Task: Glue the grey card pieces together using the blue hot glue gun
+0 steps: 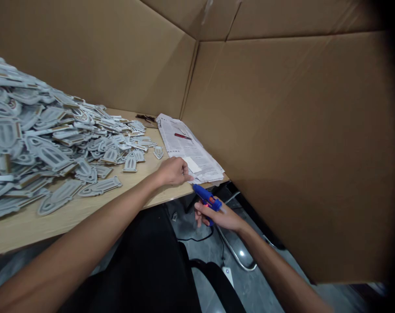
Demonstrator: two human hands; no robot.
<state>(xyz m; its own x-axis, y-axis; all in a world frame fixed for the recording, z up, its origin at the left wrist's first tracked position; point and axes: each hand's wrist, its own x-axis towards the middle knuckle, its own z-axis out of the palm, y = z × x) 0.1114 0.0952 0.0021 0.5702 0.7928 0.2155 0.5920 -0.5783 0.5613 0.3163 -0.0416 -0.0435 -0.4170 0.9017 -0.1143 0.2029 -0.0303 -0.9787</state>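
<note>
Gripping a blue glue gun (206, 198) in the right hand (222, 216) just off the table edge (86, 208), nozzle toward the left hand (173, 171) pinching something small on the newspaper (187, 150).

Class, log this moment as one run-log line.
left hand: rests on table edge by newspaper | right hand: grips blue glue gun, nozzle towards newspaper | left: pile of grey cutouts

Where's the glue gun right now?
In the head view, the blue glue gun is in the right hand, just off the table edge, nozzle near the left hand.
</note>
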